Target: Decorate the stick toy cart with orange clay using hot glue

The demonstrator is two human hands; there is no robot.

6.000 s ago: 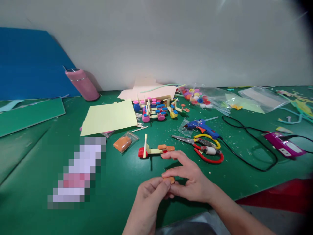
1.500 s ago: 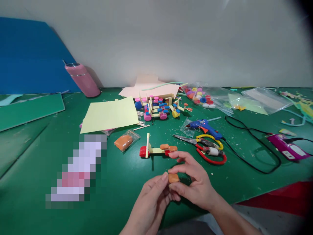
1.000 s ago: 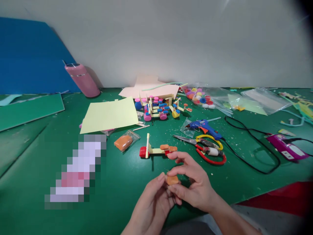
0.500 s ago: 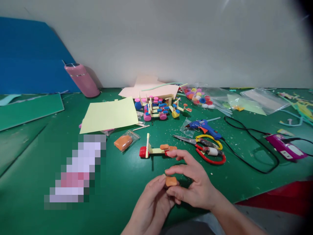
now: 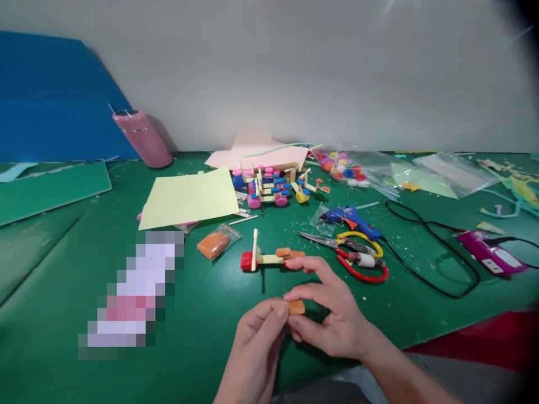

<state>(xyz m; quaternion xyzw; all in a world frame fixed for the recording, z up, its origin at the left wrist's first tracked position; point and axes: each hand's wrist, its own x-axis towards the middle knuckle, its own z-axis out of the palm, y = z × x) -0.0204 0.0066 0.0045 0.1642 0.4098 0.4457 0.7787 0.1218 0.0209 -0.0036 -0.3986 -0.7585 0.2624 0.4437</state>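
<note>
A small flattened piece of orange clay sits between my two hands near the table's front. My left hand pinches its left end with thumb and fingers. The thumb and a finger of my right hand close on it from the right, while another finger reaches out above. Just beyond lies a little stick model with red caps as wheels, an upright stick and orange clay pads; my right fingertips partly hide its right end. To its left is a clear bag of orange clay.
Scissors and a blue glue gun lie to the right, with a cord running to a purple power strip. Behind are several finished models, bottle caps and yellow paper. A pink tumbler leans back left.
My left hand has turned and its thumb has come over the left end of the orange clay. The clay has tilted and shows less of its face. My right hand has barely moved.
</note>
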